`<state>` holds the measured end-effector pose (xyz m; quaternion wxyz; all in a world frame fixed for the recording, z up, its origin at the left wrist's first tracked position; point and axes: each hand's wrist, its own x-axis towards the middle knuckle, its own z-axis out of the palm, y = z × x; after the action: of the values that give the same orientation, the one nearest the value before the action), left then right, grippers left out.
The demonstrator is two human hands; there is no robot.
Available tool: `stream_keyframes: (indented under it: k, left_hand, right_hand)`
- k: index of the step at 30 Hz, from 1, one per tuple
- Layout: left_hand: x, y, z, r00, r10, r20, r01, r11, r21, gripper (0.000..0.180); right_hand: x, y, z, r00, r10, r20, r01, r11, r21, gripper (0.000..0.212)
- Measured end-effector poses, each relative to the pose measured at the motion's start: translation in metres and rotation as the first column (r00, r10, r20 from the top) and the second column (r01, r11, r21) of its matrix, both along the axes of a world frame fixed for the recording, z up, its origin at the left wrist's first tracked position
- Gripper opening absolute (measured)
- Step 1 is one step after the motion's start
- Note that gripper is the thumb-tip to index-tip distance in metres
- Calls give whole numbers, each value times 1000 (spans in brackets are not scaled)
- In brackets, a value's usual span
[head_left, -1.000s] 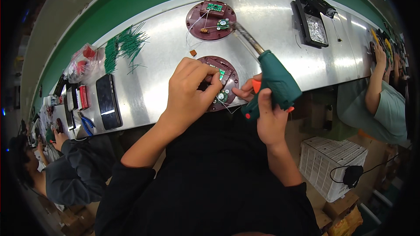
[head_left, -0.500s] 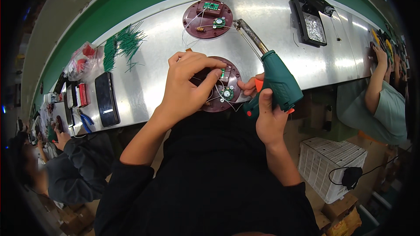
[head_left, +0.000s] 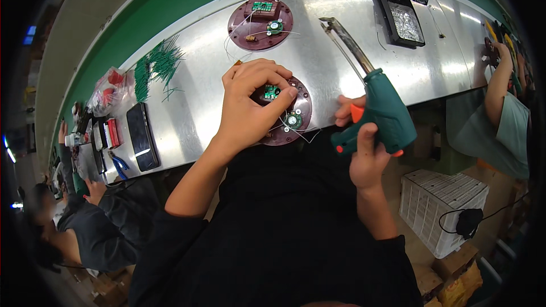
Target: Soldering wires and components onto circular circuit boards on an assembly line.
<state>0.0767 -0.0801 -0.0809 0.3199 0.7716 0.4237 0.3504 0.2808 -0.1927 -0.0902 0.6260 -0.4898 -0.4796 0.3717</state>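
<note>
My right hand (head_left: 367,162) is wrapped round the grip of a green soldering gun (head_left: 392,111) with orange parts. Its long metal tip points up and left over the metal bench, apart from any part. At the bench's near edge lies a round maroon base (head_left: 302,102). My left hand (head_left: 247,105) curls over it, thumb and fingers closed about its raised housing, where a green circuit board (head_left: 271,92) shows between them. Beside the thumb sits a small round green board (head_left: 293,120) with thin white wires. My palm hides the base's left part.
Another maroon base (head_left: 239,37) with boards and wires lies farther back. Left are green cut wires (head_left: 162,62), a phone (head_left: 142,136), blue pliers (head_left: 118,165) and a plastic bag (head_left: 108,94). A black tray (head_left: 405,25) stands back right; a white crate (head_left: 441,207) is below. Co-workers flank me.
The soldering gun has moved right in my right hand, its tip drawn away from the far base. My left hand stays at the near base, its fingers slightly shifted.
</note>
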Motion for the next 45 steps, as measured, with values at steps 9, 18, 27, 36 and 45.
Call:
stream_keyframes:
  k: [9,18,27,36,45]
  left_hand:
    - [0,-3,0,1000,23,14,-23,1000,-14,5]
    - [5,-3,1,999,52,8,-51,998,-23,9]
    - [8,-3,-2,998,60,-5,-60,998,15,12]
    - [10,-3,-3,996,83,44,-81,996,-36,12]
    - [9,-2,-6,995,91,34,-91,996,-19,12]
  right_hand:
    - [37,-32,-29,987,-5,162,-5,998,66,55]
    - [30,-30,-28,979,-15,204,2,998,67,52]
    - [33,-26,-31,976,-8,220,-16,995,103,46]
    - [44,-28,-26,894,66,444,-95,995,42,71]
    - [44,-31,-25,887,79,455,-114,992,50,72]
